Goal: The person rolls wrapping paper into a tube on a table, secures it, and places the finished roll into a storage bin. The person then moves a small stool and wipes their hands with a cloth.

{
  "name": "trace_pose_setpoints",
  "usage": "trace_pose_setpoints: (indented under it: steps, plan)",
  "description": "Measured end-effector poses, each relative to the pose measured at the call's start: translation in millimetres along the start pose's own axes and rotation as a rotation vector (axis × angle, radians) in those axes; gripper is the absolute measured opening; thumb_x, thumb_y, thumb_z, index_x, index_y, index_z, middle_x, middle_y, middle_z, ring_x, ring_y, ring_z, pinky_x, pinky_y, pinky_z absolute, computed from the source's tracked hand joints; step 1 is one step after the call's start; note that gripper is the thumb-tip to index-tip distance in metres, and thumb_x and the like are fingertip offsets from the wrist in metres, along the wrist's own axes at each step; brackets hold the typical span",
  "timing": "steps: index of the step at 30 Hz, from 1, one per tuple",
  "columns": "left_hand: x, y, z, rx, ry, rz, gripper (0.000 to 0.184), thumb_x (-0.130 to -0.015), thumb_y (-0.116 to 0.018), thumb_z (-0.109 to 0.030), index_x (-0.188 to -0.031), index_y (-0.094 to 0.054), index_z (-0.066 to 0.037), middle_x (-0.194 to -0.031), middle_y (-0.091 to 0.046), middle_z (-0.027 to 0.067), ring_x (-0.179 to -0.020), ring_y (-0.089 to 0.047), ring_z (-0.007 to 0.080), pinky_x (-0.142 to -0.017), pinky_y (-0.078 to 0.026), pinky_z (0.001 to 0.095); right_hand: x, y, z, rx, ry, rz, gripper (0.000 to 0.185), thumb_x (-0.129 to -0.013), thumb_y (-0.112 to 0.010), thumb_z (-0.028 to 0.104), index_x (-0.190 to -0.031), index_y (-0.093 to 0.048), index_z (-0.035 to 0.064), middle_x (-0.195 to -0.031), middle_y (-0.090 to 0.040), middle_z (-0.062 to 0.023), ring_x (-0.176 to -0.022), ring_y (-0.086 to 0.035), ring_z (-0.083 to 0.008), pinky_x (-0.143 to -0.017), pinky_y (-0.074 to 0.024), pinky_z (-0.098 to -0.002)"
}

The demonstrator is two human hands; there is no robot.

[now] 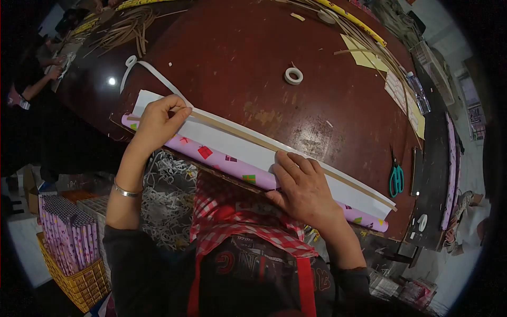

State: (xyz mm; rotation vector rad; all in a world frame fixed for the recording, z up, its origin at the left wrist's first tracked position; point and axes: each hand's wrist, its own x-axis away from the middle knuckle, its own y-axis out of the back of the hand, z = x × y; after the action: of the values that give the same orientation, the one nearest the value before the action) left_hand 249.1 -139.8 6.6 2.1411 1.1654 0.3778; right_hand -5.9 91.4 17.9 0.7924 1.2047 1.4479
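Note:
A pink gift-patterned roll of wrapping paper (pixel 206 153) lies slantwise along the table's near edge, its white inner side unrolled a little. Along that white flap runs a narrow brown strip (pixel 240 132). My left hand (pixel 161 122) is closed in a pinch at the flap's upper left. From its fingertips a white paper strip (pixel 158 75) trails back across the table to a small curl. My right hand (pixel 303 185) spans the roll right of the middle, fingers pressed on the flap and thumb at the roll's near side.
A tape roll (pixel 293 76) and teal-handled scissors (pixel 396 179) lie on the dark red table (pixel 222 53). Brown strips (pixel 129 29) pile up at far left. A bottle (pixel 418 92) lies at right. A yellow basket (pixel 79 280) of wrapped rolls stands lower left. Another person's hands (pixel 54 67) are at far left.

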Motion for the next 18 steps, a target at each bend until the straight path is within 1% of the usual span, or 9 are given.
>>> trace_pose_setpoints:
  steps: [1,3,4,6,7,9,13,18]
  plan:
    - [0,-2,2,0.001,0.001,0.0,0.017,-0.089,-0.065,-0.014,-0.082,-0.061,0.001,-0.07,-0.059,0.0058,-0.063,-0.052,0.0106,-0.056,-0.042,0.0271,0,0,0,0.005,0.0,-0.012,0.049,-0.082,-0.068,0.034,-0.114,-0.057,-0.0019,-0.13,-0.052,-0.0212,-0.117,-0.05,-0.0353,-0.094,-0.0412,-0.0482]
    - [1,-5,3,0.0,-0.031,-0.051,0.018,-0.087,-0.067,-0.016,-0.082,-0.062,0.001,-0.072,-0.061,0.01,-0.062,-0.056,0.0175,-0.057,-0.044,0.0306,0,0,2,0.01,0.004,-0.023,0.049,-0.082,-0.068,0.034,-0.114,-0.058,-0.0016,-0.13,-0.052,-0.0212,-0.117,-0.05,-0.0354,-0.095,-0.041,-0.0483]
    - [1,-6,5,0.0,-0.029,-0.053,0.018,-0.087,-0.067,-0.016,-0.082,-0.062,0.001,-0.072,-0.061,0.01,-0.062,-0.056,0.0175,-0.057,-0.044,0.0306,-1,2,2,0.006,-0.008,-0.015,0.049,-0.082,-0.068,0.034,-0.114,-0.058,-0.0014,-0.129,-0.052,-0.0213,-0.117,-0.05,-0.0354,-0.095,-0.0409,-0.0484]
    - [0,-8,7,-0.114,-0.037,-0.083,0.019,-0.085,-0.068,-0.019,-0.083,-0.063,-0.001,-0.075,-0.062,0.0122,-0.063,-0.06,0.0241,-0.058,-0.046,0.0344,-1,2,3,0.003,-0.02,-0.009,0.048,-0.082,-0.068,0.033,-0.114,-0.058,-0.0013,-0.129,-0.052,-0.0215,-0.117,-0.05,-0.0355,-0.095,-0.0408,-0.0485]
    - [1,-8,4,-0.114,-0.037,-0.083,0.019,-0.085,-0.068,-0.019,-0.083,-0.063,-0.001,-0.075,-0.062,0.0122,-0.063,-0.06,0.0241,-0.058,-0.046,0.0344,-1,1,2,0.004,-0.015,-0.016,0.048,-0.082,-0.068,0.033,-0.113,-0.057,-0.0012,-0.129,-0.052,-0.0215,-0.117,-0.05,-0.0354,-0.095,-0.0409,-0.0486]
    - [1,-8,-4,-0.22,0.0,-0.098,0.021,-0.084,-0.069,-0.022,-0.082,-0.064,-0.001,-0.078,-0.064,0.0144,-0.068,-0.062,0.0292,-0.06,-0.047,0.0377,0,0,1,0.006,-0.011,-0.024,0.048,-0.082,-0.068,0.034,-0.113,-0.057,-0.001,-0.129,-0.052,-0.0215,-0.117,-0.05,-0.0353,-0.095,-0.0409,-0.0486]
    - [0,-9,0,-0.204,-0.001,-0.104,0.023,-0.084,-0.069,-0.023,-0.082,-0.064,-0.001,-0.078,-0.064,0.0146,-0.07,-0.064,0.03,-0.061,-0.048,0.0387,-1,1,2,0.002,-0.008,-0.026,0.048,-0.081,-0.069,0.034,-0.112,-0.057,-0.0008,-0.129,-0.052,-0.0214,-0.117,-0.051,-0.0348,-0.094,-0.0414,-0.0485]
    - [0,-8,-8,-0.285,0.027,-0.1,0.024,-0.083,-0.07,-0.024,-0.081,-0.064,-0.001,-0.077,-0.064,0.0149,-0.071,-0.064,0.0312,-0.062,-0.049,0.0395,-1,2,1,0.007,-0.01,-0.012,0.049,-0.081,-0.069,0.035,-0.111,-0.058,-0.0009,-0.128,-0.052,-0.0215,-0.117,-0.051,-0.0347,-0.094,-0.0416,-0.0485]
